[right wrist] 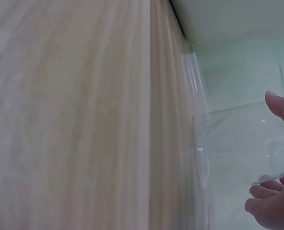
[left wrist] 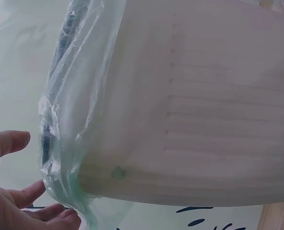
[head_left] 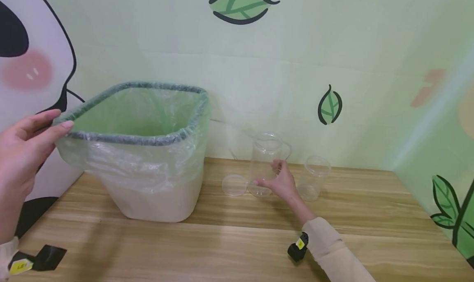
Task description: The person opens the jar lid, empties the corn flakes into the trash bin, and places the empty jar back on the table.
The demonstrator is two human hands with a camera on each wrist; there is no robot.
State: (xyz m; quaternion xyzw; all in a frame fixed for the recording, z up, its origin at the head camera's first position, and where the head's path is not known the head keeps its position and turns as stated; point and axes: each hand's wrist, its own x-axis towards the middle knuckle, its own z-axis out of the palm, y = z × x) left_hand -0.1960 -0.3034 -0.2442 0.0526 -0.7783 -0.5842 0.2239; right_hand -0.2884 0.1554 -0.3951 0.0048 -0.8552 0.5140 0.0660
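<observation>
A bin [head_left: 159, 199] with a translucent green bag [head_left: 137, 166] folded over its dark rim stands on the wooden table. At the bin's left corner is my left hand [head_left: 26, 150]; its thumb and fingers are spread about the rim, fingertips right at the bag in the left wrist view. My right hand [head_left: 282, 182] reaches to a clear pitcher [head_left: 264, 158] with a handle, thumb and fingers parted on either side of its body. In the right wrist view, the thumb [right wrist: 278, 108] stands well apart from the curved fingers.
A clear round lid [head_left: 234, 185] lies between bin and pitcher. To the right of the pitcher stands a clear cup [head_left: 314, 177]. Behind the table [head_left: 237, 249] rises a pale green wall [head_left: 259, 64] with printed leaves and a panda; another wall closes the right side.
</observation>
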